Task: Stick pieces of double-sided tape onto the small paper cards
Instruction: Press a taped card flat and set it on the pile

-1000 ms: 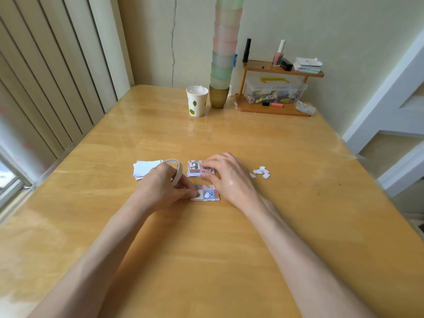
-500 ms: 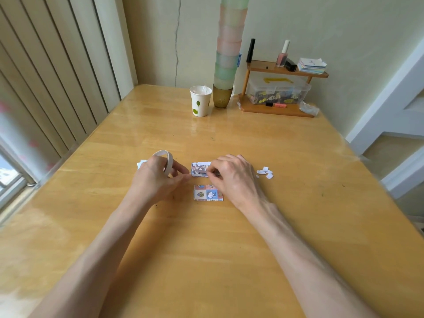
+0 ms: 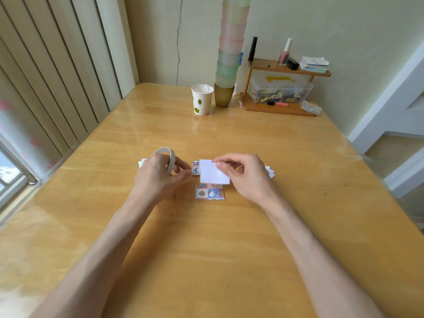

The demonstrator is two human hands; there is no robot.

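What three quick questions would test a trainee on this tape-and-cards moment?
1. True or false: the left hand holds the tape roll.
2. Which face does the pinched card in the right hand show the camera? A patterned, B plain white, C black.
3. Fill in: the patterned card nearest the person lies flat on the ____.

Key: 1 true. 2 B. 3 table.
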